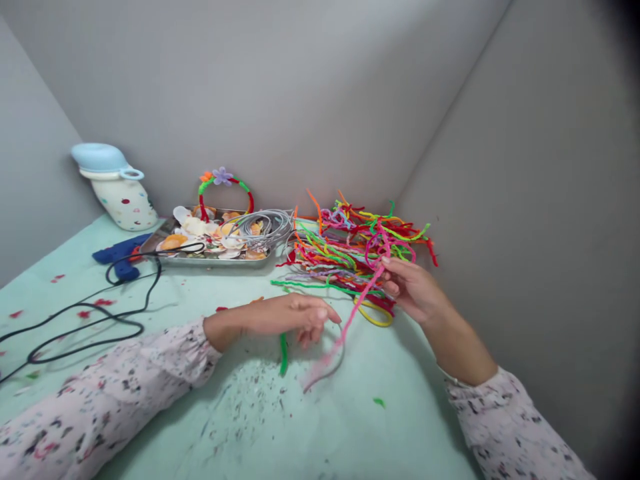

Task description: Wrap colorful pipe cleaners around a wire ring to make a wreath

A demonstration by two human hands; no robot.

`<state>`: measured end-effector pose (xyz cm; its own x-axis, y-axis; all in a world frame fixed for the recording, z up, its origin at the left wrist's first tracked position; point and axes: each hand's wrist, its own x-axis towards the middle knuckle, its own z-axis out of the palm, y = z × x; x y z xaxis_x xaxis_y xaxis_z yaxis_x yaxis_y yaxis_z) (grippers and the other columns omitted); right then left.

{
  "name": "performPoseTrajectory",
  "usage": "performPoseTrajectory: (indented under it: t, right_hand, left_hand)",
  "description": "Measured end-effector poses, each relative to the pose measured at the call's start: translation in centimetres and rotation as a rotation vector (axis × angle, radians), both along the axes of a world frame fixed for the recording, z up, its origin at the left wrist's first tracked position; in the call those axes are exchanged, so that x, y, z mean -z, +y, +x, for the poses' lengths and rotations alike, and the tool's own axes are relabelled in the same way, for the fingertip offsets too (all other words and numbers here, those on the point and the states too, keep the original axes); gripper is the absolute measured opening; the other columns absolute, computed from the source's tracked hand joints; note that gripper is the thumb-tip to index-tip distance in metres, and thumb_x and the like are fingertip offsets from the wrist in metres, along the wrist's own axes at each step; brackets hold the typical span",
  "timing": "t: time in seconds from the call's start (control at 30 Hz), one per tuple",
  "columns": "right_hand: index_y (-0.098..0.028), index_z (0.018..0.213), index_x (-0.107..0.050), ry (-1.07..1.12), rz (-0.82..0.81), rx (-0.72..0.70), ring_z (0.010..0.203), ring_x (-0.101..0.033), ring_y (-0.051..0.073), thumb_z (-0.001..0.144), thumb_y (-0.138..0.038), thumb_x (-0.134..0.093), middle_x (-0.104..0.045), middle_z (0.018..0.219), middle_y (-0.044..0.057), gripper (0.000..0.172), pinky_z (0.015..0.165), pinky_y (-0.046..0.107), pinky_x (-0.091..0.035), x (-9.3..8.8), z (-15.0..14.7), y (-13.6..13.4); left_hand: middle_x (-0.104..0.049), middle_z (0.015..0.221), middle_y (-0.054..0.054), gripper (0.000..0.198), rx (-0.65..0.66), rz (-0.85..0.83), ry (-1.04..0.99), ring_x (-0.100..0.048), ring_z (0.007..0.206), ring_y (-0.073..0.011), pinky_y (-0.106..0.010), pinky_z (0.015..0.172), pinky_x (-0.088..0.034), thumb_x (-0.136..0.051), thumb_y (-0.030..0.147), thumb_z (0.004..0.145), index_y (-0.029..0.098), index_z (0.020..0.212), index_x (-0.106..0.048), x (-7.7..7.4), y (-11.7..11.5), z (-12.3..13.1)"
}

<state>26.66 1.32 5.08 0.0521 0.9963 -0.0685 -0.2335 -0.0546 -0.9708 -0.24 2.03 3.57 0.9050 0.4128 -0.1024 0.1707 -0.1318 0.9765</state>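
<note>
Grey walls (300, 100) stand around a pale green table (425, 427), and as I look from beside the person, I take the metal tray (220, 263) as my landmark. Inside the tray lie many shells (200, 230), a coil of grey wire (270, 223) is at its right end, and at its back rises a red and green hoop (201, 193) with two small flowers. To the left of the tray are a dark blue tool (120, 250), a black cord (145, 300) and, farther back, a white container (127, 203) with a light blue lid. Just right of the tray spreads a big heap of coloured fuzzy stems (335, 250). In front of this heap, the right hand (410, 287) pinches one pink stem (363, 300), which hangs slanting down to the right and nearer side of the tray, its lower end blurred. Nearer than the tray, the left hand (300, 317) has its fingers half bent; a thin wire (341, 360) curves from near its fingertips, but I cannot tell if they grasp it. Below this hand shows a green piece (284, 353).
</note>
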Motion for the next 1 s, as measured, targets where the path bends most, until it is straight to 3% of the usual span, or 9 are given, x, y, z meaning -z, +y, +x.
performPoseTrajectory:
  t: [0.1,0.23,0.33,0.4,0.5,0.73,0.87,1.0]
  right_hand:
    - [-0.015,0.070,-0.065,-0.014,0.012,-0.081,0.042,-0.038,0.003,0.070,-0.032,-0.076,-0.050,0.057,-0.004,0.020,0.035,0.016,-0.024,0.0,-1.2,-0.5]
    - [-0.016,0.070,-0.064,0.024,-0.014,-0.086,0.044,-0.038,0.003,0.072,-0.036,-0.074,-0.051,0.061,-0.004,0.023,0.038,0.018,-0.023,0.9,-4.9,-1.7]
    - [-0.016,0.071,-0.064,0.019,-0.017,-0.106,0.047,-0.039,0.004,0.073,-0.038,-0.074,-0.051,0.062,-0.004,0.024,0.042,0.020,-0.026,1.6,-7.1,-2.6]
    - [-0.016,0.074,-0.065,0.034,-0.015,-0.133,0.048,-0.039,0.005,0.074,-0.036,-0.073,-0.050,0.062,-0.004,0.021,0.043,0.020,-0.026,1.8,-7.8,-3.0]
    - [-0.017,0.080,-0.066,0.131,-0.041,-0.149,0.047,-0.038,0.005,0.070,-0.028,-0.075,-0.049,0.060,-0.005,0.018,0.042,0.019,-0.025,1.7,-7.6,-2.9]
    - [-0.016,0.077,-0.065,0.278,-0.033,-0.107,0.044,-0.035,0.004,0.069,-0.025,-0.077,-0.050,0.059,-0.005,0.017,0.039,0.016,-0.027,0.8,-5.0,-1.7]
    - [-0.018,0.071,-0.060,0.279,0.034,-0.082,0.043,-0.037,0.004,0.070,-0.026,-0.076,-0.052,0.061,-0.005,0.018,0.037,0.017,-0.028,0.4,-4.0,-1.3]
    - [-0.019,0.068,-0.058,0.185,0.104,0.036,0.042,-0.040,0.003,0.069,-0.029,-0.077,-0.054,0.062,-0.005,0.022,0.036,0.017,-0.029,0.4,-3.6,-1.0]
  left_hand:
    - [-0.065,0.090,-0.009,0.049,-0.123,-0.293,-0.161,-0.061,0.074,-0.0152,-0.027,0.071,-0.046,-0.043,0.052,0.091,0.014,0.116,-0.061,0.5,0.2,0.2]
    - [-0.066,0.093,-0.010,0.041,-0.264,-0.421,-0.278,-0.063,0.077,-0.0151,-0.028,0.074,-0.048,-0.052,0.047,0.089,0.013,0.110,-0.062,1.2,-0.3,0.9]
    - [-0.064,0.075,-0.003,0.033,-0.346,-0.445,-0.295,-0.057,0.055,-0.0085,-0.022,0.057,-0.046,-0.058,0.044,0.086,0.012,0.092,-0.062,1.1,-0.9,1.4]
    - [-0.058,0.061,0.003,0.030,-0.390,-0.427,-0.254,-0.047,0.042,-0.0047,-0.017,0.043,-0.036,-0.061,0.043,0.083,0.013,0.086,-0.060,0.8,-1.2,1.6]
    - [-0.049,0.049,0.007,0.028,-0.421,-0.376,-0.191,-0.037,0.035,-0.0030,-0.015,0.035,-0.025,-0.061,0.042,0.083,0.014,0.083,-0.059,0.8,-1.3,1.6]
    - [-0.039,0.041,0.009,0.025,-0.341,-0.360,-0.130,-0.026,0.032,-0.0050,-0.018,0.033,-0.018,-0.056,0.039,0.083,0.015,0.087,-0.062,1.5,-1.0,1.3]
    - [-0.035,0.041,0.009,0.029,-0.329,-0.333,-0.139,-0.023,0.034,-0.0057,-0.020,0.036,-0.018,-0.055,0.042,0.084,0.014,0.088,-0.063,1.2,-1.2,1.2]
    - [-0.030,0.044,0.009,0.034,-0.305,-0.277,-0.132,-0.021,0.038,-0.0062,-0.020,0.038,-0.016,-0.050,0.045,0.087,0.014,0.089,-0.064,0.4,-1.6,1.2]
